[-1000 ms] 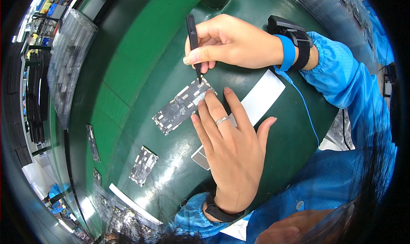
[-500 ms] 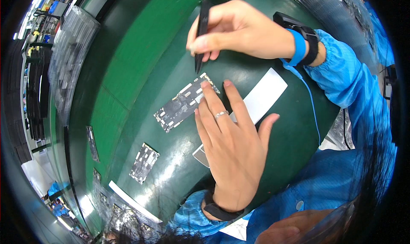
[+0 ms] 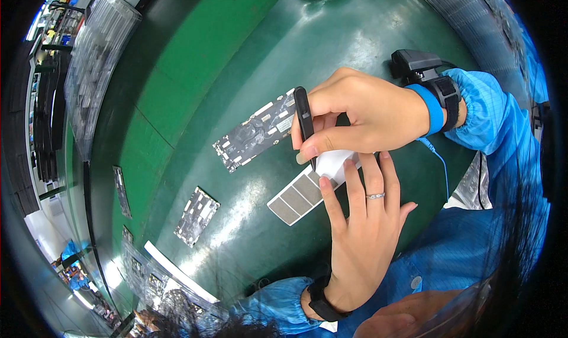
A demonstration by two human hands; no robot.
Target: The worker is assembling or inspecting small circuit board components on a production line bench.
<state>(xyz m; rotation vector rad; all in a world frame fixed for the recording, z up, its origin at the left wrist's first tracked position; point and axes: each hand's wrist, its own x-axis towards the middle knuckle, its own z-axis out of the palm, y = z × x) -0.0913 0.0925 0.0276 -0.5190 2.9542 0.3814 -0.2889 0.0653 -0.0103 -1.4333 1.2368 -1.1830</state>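
In my right hand [image 3: 367, 113] I hold black tweezers [image 3: 304, 119], fingers closed around them and tip pointing down. Their tip meets a white-backed strip of grey rectangular stickers [image 3: 294, 201], whose upper part is white and partly hidden by my hands. My left hand [image 3: 364, 237], with a ring on one finger, lies with fingers stretched out over this strip. Its fingertips are close under my right hand. A long dark circuit board [image 3: 254, 134] lies just beyond the strip, its right end hidden behind the tweezers and my right hand.
A smaller circuit board [image 3: 197, 215] lies to the left on the green table [image 3: 236, 249]. Narrow board pieces [image 3: 122, 191] lie farther left, above a white strip [image 3: 177, 273]. Clear plastic trays [image 3: 103, 72] are stacked at the left. A blue cord [image 3: 439, 160] runs from my right wrist.
My right hand has come down and right, from above the board's end to the sticker strip. My left hand has shifted right, uncovering the strip's grey stickers and more of the long board.
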